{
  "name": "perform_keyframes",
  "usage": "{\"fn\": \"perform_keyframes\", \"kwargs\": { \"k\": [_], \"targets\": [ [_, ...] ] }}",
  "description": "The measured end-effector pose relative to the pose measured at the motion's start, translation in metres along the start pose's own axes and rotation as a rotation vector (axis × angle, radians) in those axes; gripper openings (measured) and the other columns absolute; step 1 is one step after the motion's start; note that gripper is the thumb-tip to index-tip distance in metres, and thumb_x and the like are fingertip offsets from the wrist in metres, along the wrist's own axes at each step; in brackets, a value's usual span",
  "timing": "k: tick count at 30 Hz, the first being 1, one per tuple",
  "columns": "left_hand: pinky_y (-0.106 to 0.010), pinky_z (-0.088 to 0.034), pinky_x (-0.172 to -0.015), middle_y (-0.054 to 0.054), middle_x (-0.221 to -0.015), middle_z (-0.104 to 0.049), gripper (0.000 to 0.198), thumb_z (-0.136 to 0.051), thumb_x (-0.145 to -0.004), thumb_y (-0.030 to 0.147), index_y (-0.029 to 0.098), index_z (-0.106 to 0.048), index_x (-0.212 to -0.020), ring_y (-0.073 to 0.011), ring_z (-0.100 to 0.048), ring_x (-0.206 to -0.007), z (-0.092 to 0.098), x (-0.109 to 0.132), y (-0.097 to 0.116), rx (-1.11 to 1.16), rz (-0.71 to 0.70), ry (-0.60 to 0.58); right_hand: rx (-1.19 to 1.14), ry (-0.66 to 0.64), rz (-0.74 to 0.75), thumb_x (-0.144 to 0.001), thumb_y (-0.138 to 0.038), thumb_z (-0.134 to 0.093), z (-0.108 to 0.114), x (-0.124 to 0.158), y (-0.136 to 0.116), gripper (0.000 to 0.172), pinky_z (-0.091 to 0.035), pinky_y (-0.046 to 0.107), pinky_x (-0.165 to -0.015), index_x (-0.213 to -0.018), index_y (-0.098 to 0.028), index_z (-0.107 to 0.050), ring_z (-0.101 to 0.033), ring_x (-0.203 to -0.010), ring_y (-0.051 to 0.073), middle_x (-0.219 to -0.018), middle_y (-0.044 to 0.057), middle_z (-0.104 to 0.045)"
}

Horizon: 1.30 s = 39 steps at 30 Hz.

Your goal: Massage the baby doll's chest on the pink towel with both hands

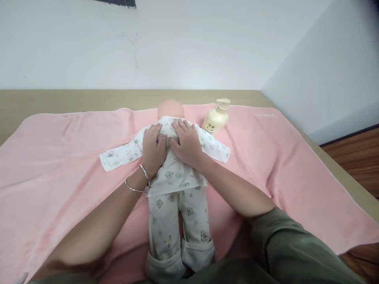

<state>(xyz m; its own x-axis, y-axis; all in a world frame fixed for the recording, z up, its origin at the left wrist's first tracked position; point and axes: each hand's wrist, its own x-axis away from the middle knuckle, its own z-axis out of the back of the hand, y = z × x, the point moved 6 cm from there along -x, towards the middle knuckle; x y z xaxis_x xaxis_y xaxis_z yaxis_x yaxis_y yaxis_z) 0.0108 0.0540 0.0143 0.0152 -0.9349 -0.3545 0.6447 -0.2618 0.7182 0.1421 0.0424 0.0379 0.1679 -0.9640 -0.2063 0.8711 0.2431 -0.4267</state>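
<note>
A baby doll lies on a pink blanket, its bald head away from me and its legs toward me. It looks face down, as no face shows. It wears a white printed top and matching trousers with turned-up cuffs. My left hand rests flat on the left of its upper back, fingers stretched out. On the right of the upper back lies my right hand, also flat, fingers a little spread. The thumbs almost meet in the middle. Both doll sleeves stretch out sideways.
A pale yellow pump bottle leans or lies tilted beside the doll's right sleeve. The pink blanket covers most of the wooden table, with folds in it. White walls stand behind and at the right.
</note>
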Motion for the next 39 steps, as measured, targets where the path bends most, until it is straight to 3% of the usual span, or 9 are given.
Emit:
{"fn": "perform_keyframes", "kwargs": {
  "k": [4, 7, 12, 16, 21, 23, 28, 34, 39],
  "targets": [
    [-0.05, -0.039, -0.13, -0.01, -0.152, -0.063, 0.054, -0.038, -0.093, 0.035, 0.018, -0.065, -0.137, -0.0265, -0.054, -0.146, 0.002, 0.001, -0.002, 0.039, 0.018, 0.014, 0.08, -0.163, 0.035, -0.104, -0.037, -0.046, 0.012, 0.008, -0.01, 0.068, -0.017, 0.064, -0.134, -0.165, -0.008, -0.035, -0.019, -0.166, 0.041, -0.176, 0.022, -0.025],
    [-0.051, -0.04, -0.129, -0.009, -0.151, -0.064, 0.052, -0.038, -0.093, 0.032, 0.019, -0.066, -0.134, -0.0261, -0.055, -0.144, 0.002, 0.001, -0.003, 0.051, 0.013, 0.021, 0.06, -0.283, 0.141, -0.104, -0.041, -0.05, 0.034, 0.018, -0.018, 0.068, -0.029, 0.065, -0.131, -0.165, -0.015, -0.037, -0.019, -0.166, 0.04, -0.177, 0.018, -0.024],
    [-0.052, -0.039, -0.131, -0.009, -0.152, -0.063, 0.051, -0.039, -0.095, 0.035, 0.02, -0.066, -0.135, -0.0261, -0.053, -0.146, 0.003, 0.003, -0.004, 0.074, 0.012, 0.031, 0.026, 0.035, 0.212, -0.105, -0.028, -0.039, 0.075, 0.019, -0.024, 0.058, -0.037, 0.058, -0.13, -0.162, -0.021, -0.041, -0.023, -0.166, 0.03, -0.178, 0.009, -0.027],
    [-0.051, -0.037, -0.132, -0.009, -0.153, -0.062, 0.052, -0.037, -0.096, 0.034, 0.02, -0.066, -0.136, -0.0256, -0.052, -0.148, 0.002, 0.002, -0.005, 0.06, 0.015, 0.019, 0.033, 0.201, 0.089, -0.102, -0.022, -0.035, 0.053, 0.016, -0.019, 0.059, -0.025, 0.064, -0.133, -0.16, -0.016, -0.042, -0.023, -0.166, 0.029, -0.175, 0.013, -0.031],
    [-0.05, -0.036, -0.133, -0.013, -0.154, -0.061, 0.054, -0.035, -0.096, 0.031, 0.014, -0.065, -0.138, -0.0266, -0.051, -0.15, 0.002, 0.002, -0.007, 0.034, 0.036, 0.018, 0.061, 0.015, 0.078, -0.101, -0.024, -0.043, 0.014, 0.017, -0.023, 0.058, -0.018, 0.068, -0.133, -0.157, -0.008, -0.047, -0.026, -0.164, 0.036, -0.172, 0.021, -0.035],
    [-0.052, -0.036, -0.133, -0.012, -0.154, -0.061, 0.053, -0.036, -0.095, 0.03, 0.016, -0.066, -0.137, -0.0271, -0.051, -0.15, 0.001, 0.002, -0.008, 0.049, 0.04, 0.017, 0.043, -0.012, 0.067, -0.101, -0.024, -0.044, 0.018, 0.018, -0.024, 0.059, -0.021, 0.066, -0.133, -0.158, -0.008, -0.046, -0.026, -0.164, 0.036, -0.173, 0.021, -0.033],
    [-0.053, -0.036, -0.133, -0.008, -0.154, -0.062, 0.05, -0.038, -0.096, 0.032, 0.021, -0.066, -0.135, -0.0262, -0.05, -0.15, 0.002, 0.003, -0.006, 0.07, 0.038, 0.026, -0.014, 0.163, 0.124, -0.101, -0.021, -0.037, 0.045, 0.024, -0.029, 0.058, -0.024, 0.062, -0.134, -0.158, -0.014, -0.045, -0.017, -0.168, 0.028, -0.177, 0.015, -0.026],
    [-0.051, -0.039, -0.131, -0.01, -0.149, -0.065, 0.049, -0.036, -0.094, 0.029, 0.018, -0.066, -0.131, -0.0267, -0.055, -0.143, 0.002, 0.001, -0.004, 0.05, 0.011, 0.026, -0.036, 0.006, 0.095, -0.098, -0.021, -0.048, 0.014, 0.019, -0.022, 0.055, -0.024, 0.067, -0.132, -0.152, -0.012, -0.054, -0.02, -0.166, 0.038, -0.174, 0.019, -0.032],
    [-0.05, -0.04, -0.129, -0.01, -0.147, -0.066, 0.047, -0.039, -0.093, 0.032, 0.018, -0.068, -0.128, -0.0278, -0.056, -0.141, 0.002, 0.001, -0.005, 0.103, -0.002, 0.046, -0.17, 0.141, 0.118, -0.096, -0.019, -0.047, 0.036, 0.015, -0.015, 0.058, -0.027, 0.06, -0.134, -0.154, -0.015, -0.05, -0.016, -0.168, 0.032, -0.178, 0.013, -0.025]
  ]
}}
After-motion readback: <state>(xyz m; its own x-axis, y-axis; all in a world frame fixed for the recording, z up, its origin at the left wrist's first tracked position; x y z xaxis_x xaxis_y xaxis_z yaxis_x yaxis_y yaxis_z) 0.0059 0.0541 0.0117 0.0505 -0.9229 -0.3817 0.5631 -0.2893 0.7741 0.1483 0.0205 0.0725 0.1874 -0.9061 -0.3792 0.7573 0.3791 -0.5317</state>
